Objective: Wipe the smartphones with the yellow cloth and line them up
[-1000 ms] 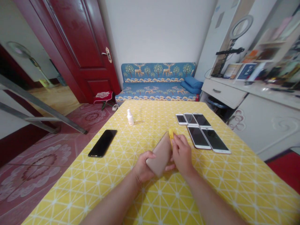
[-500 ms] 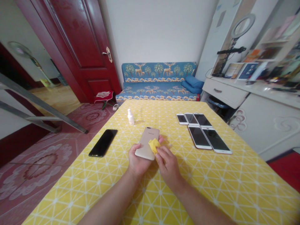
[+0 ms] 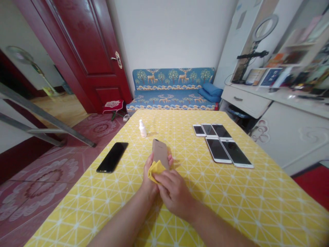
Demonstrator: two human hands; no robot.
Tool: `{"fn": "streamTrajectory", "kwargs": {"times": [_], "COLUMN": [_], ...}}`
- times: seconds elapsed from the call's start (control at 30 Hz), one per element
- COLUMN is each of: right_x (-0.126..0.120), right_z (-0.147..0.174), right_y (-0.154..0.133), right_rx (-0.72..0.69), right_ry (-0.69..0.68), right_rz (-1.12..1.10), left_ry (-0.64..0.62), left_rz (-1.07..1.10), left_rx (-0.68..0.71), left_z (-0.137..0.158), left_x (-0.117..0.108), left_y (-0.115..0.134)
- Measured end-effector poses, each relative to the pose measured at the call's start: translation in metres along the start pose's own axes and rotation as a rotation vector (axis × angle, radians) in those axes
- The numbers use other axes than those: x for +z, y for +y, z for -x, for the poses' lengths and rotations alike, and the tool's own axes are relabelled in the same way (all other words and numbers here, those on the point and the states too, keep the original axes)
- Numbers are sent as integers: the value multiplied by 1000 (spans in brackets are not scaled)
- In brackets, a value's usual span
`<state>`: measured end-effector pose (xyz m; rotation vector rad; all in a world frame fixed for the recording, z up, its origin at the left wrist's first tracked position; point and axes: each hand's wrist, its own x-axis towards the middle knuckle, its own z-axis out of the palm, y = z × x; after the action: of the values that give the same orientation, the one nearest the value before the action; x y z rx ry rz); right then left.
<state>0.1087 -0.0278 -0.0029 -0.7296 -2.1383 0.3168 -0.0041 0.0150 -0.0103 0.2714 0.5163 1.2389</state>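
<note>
A gold smartphone (image 3: 159,151), its back facing up, rests in my left hand (image 3: 148,176), whose fingers wrap round both long edges. My right hand (image 3: 174,190) pinches a yellow cloth (image 3: 156,168) and presses it over the phone's lower end, at the left corner. The cloth and my right fingers hide that end of the phone. Beyond the phone, slightly left, a small white spray bottle (image 3: 143,129) stands upright. To the left lies a black smartphone (image 3: 113,157), screen up.
Several white-edged phones lie in two rows at the right, among them a large front one (image 3: 218,151). A yellow patterned cloth covers the table (image 3: 221,206). Behind it is a blue sofa (image 3: 169,94); a white cabinet (image 3: 290,127) stands to the right.
My right hand and the cloth have slid left and nearer, from the phone's right side to its lower left. The phone has turned and tilted in my left hand.
</note>
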Motion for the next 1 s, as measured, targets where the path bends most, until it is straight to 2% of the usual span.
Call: {"fn": "streamTrajectory", "kwargs": {"times": [0.1,0.17,0.27,0.33,0.4,0.57,0.67,0.87,0.93,1.0], "right_x": [-12,-18,-20,-16,-11,-4,-15,-47,-52,-55], "right_z": [2,4,4,4,4,6,9,16,17,17], "right_y": [1,5,12,19,26,52,76,118,121,119], "right_rx": [27,106,337,489,591,778,771,692,658,619], "right_ry": [-80,-107,56,194,263,301,334,361,326,221], "right_rz": [-101,-137,-190,-269,-316,-244,-136,188,340,483], "left_ry": [37,77,117,90,34,-120,-237,-362,-376,-382], "left_rz": [-124,-293,-578,-735,-808,-842,-937,-1447,-1532,-1558], "left_rx": [128,236,406,481,482,411,374,464,475,487], "left_z": [0,0,-1,-5,-11,-16,-11,1,1,1], "left_x": [4,6,6,3,0,-7,-8,-7,-5,-4], "left_y": [7,10,10,5,-2,-18,-21,-22,-21,-20]}}
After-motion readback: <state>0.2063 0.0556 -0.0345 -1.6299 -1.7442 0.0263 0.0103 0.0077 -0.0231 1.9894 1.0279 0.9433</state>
